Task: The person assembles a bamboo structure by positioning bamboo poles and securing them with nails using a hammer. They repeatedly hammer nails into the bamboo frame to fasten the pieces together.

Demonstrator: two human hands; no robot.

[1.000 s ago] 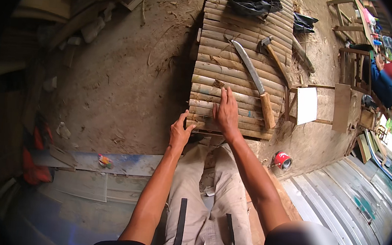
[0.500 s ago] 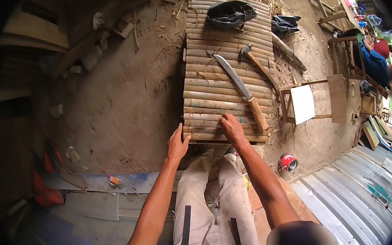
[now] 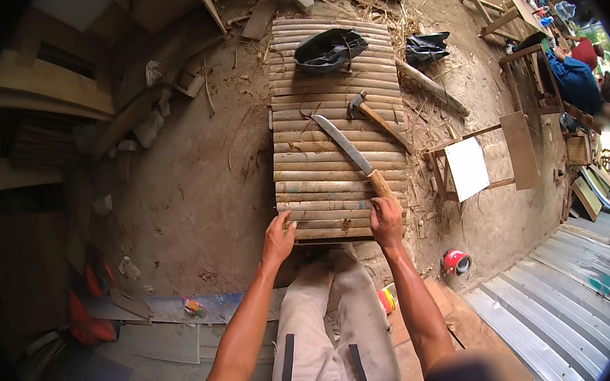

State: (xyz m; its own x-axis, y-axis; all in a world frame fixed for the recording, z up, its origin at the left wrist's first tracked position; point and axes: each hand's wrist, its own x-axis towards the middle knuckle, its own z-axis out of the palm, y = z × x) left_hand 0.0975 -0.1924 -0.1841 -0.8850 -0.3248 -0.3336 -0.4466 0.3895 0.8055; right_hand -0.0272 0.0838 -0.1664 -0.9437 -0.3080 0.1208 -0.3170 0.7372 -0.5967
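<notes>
A machete (image 3: 344, 145) with a curved grey blade and rough wooden handle lies across the bamboo-slat table (image 3: 327, 187). My right hand (image 3: 388, 223) covers the handle's near end, fingers curled around it and thumb on the left side. Its butt is hidden under the hand. My left hand (image 3: 279, 239) rests at the table's near left corner, fingers and thumb apart, holding nothing. Beyond the machete lies a hammer (image 3: 385, 129) with a wooden handle, its head toward the table's middle. A crumpled black plastic bag (image 3: 326, 52) sits at the table's far end.
Another black bag (image 3: 426, 48) and a bamboo pole (image 3: 433, 89) lie right of the table. A wooden frame with a white panel (image 3: 467, 168) stands farther right. Nearer are a red can (image 3: 456, 262) and corrugated metal sheets (image 3: 551, 284). A person (image 3: 574, 80) sits at far right.
My right hand has moved right across the near slats to the machete's handle. My left hand stays at the near left corner. The whole view has shifted slightly.
</notes>
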